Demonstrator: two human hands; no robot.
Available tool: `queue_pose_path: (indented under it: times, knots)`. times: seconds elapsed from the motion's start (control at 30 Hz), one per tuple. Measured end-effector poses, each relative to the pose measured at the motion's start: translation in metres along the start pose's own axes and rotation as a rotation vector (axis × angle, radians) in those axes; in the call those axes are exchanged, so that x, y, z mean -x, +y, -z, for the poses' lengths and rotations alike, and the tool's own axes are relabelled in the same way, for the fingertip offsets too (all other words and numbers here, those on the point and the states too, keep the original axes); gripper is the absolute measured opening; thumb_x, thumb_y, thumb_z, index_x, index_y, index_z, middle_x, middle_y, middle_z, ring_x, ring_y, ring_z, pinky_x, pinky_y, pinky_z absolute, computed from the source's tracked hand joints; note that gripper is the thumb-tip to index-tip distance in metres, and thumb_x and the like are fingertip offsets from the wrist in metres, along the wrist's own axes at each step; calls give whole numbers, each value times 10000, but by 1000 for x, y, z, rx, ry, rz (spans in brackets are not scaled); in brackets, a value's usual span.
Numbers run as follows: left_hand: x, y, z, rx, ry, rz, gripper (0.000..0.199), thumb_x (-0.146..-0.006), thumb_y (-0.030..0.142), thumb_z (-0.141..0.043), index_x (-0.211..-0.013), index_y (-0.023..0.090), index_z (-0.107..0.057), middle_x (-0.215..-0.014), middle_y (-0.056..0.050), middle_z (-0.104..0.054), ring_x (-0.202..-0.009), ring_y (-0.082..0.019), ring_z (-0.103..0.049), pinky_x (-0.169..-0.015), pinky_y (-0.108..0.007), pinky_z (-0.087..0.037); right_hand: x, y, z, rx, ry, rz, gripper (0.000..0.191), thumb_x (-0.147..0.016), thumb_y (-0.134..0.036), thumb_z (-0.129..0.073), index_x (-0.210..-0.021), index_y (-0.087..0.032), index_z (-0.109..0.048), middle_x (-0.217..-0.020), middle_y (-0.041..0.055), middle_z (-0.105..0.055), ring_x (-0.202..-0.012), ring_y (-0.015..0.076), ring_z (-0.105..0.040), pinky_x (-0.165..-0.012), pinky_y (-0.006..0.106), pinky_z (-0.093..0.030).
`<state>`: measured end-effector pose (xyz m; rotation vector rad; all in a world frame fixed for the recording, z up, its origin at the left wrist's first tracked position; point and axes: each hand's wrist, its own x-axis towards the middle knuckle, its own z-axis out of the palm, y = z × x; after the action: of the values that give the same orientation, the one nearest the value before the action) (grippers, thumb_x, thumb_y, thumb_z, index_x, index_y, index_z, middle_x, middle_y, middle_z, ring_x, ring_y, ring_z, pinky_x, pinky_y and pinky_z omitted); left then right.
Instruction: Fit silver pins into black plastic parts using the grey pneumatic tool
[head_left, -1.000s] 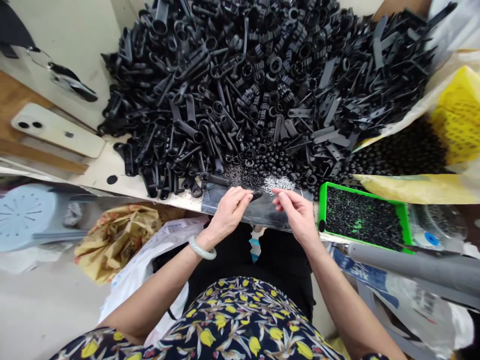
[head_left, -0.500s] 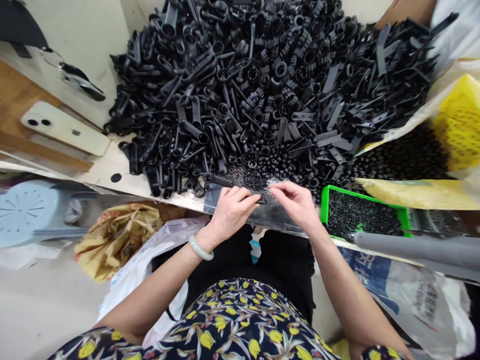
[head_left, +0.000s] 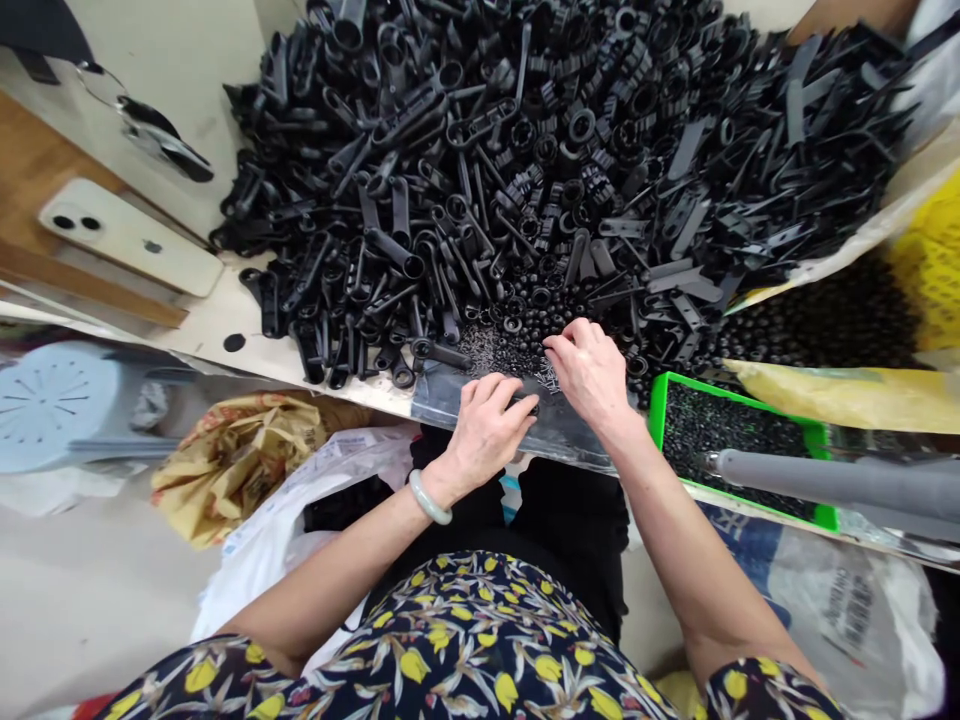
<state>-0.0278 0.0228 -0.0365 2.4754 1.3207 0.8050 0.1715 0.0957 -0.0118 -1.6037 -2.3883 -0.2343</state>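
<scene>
My left hand (head_left: 489,422) is curled at the table's front edge, closed around a small black plastic part (head_left: 531,404) that shows only at the fingertips. Just right of it, my right hand (head_left: 592,372) has thumb and fingers pinched together over a heap of small round black pieces (head_left: 534,325). Whatever is in that pinch is hidden. Between the hands lie thin silvery pins (head_left: 549,378). Small greyish bits (head_left: 480,345) sit behind my left hand, beside a black plastic handle-like part (head_left: 441,354). A dark mat (head_left: 436,398) covers the edge beneath my hands.
A large pile of black plastic parts (head_left: 420,140) covers the table behind. To the right are a green tray (head_left: 660,415) of tiny black pieces, a grey tool (head_left: 787,470) and a yellow-edged bag (head_left: 840,400). A phone (head_left: 135,238) leans at the left.
My right hand has moved away from the silvery pins to the round black pieces just behind them. My left hand has shifted slightly right and nearer me, still holding the black part.
</scene>
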Motion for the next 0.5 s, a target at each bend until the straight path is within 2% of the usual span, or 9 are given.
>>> queue_pose_path:
  times: [0.13, 0.2, 0.27, 0.37, 0.5]
  knots:
    - [-5, 3, -12, 51, 14, 7, 169, -1041, 218, -603, -1138, 183, -736, -1097, -92, -740, -1027, -257, -597, -854, -415, -400, 2, 1, 5, -51, -18, 12, 235, -1072, -290, -522, -1078, -204, -740, -1137, 123, -691, -1032, 283, -600, -831, 411, -461]
    - [-3, 5, -15, 51, 42, 24, 165, -1041, 220, -605, -1131, 187, -740, -1097, -89, -747, -1024, -258, -590, -841, -416, -385, 11, 0, 11, -221, 35, -14, 236, -1084, -313, -515, -1138, -211, -721, -1239, 120, -708, -1111, 280, -644, -916, 416, -505]
    - [-1, 8, -17, 54, 71, 49, 169, -1040, 225, -609, -1132, 199, -748, -1109, -88, -757, -1078, -275, -579, -883, -437, -371, 28, -2, 17, -449, 76, -88, 238, -1090, -341, -520, -1217, -231, -690, -1296, 95, -720, -1114, 251, -695, -959, 397, -545]
    - [2, 10, -19, 65, 109, 102, 163, -1034, 255, -633, -1129, 228, -763, -1127, -77, -773, -1162, -298, -562, -975, -481, -331, 60, -10, 23, -648, 26, -191, 221, -1069, -362, -582, -1242, -263, -676, -1180, 50, -767, -949, 210, -753, -898, 363, -590]
    - [2, 8, -20, 58, 135, 109, 165, -1040, 291, -638, -1122, 224, -764, -1127, -68, -783, -1155, -290, -580, -1000, -475, -323, 83, -21, 20, -718, -26, -183, 195, -1038, -357, -645, -1188, -247, -701, -1073, 59, -747, -876, 197, -728, -843, 350, -600]
